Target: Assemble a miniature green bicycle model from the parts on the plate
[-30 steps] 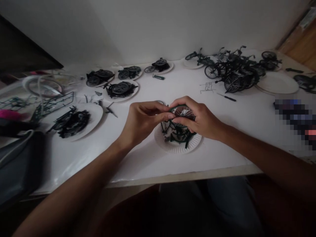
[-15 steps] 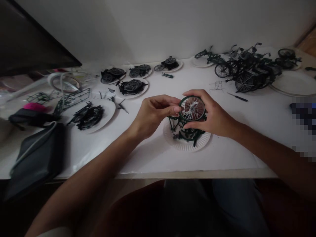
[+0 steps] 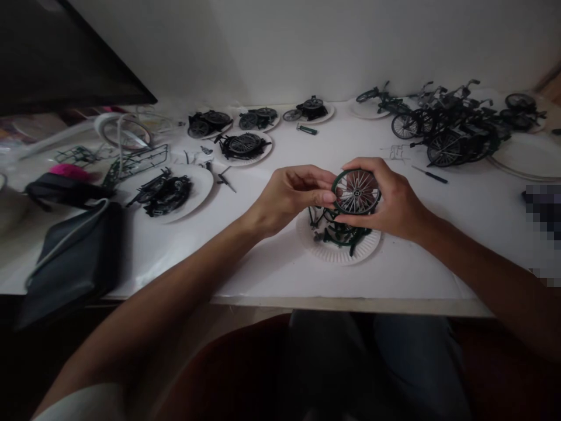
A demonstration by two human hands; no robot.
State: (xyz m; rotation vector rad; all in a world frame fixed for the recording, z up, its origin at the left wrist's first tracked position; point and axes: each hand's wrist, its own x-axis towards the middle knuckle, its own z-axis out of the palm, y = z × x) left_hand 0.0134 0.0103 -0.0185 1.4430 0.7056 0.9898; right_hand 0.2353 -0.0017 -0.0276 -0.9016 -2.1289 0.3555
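Your left hand (image 3: 289,196) and right hand (image 3: 397,202): both grips clamped on spoked wheel (image 3: 357,192), above fluted plate (image 3: 322,251).

Paper plates (image 3: 343,256), screwdriver (image 3: 433,175) on white table (image 3: 272,275)

The wheel (image 3: 357,192) has a dark green rim and pale silvery spokes that spread like rays from a dark hub, while the parts (image 3: 344,240) below it show dark green and black against a white plate (image 3: 337,258) whose edge carries a pattern of fine ridges. The table (image 3: 272,275) is white, the wall (image 3: 263,47) grey and the screen (image 3: 79,64) black, with black bicycles (image 3: 451,131) touched by silvery grey at their handlebars and spokes. Bright pink marks the ball (image 3: 72,171), near-black the bag (image 3: 74,251), whitish the cord (image 3: 68,233), and muted blue the trousers (image 3: 412,339).
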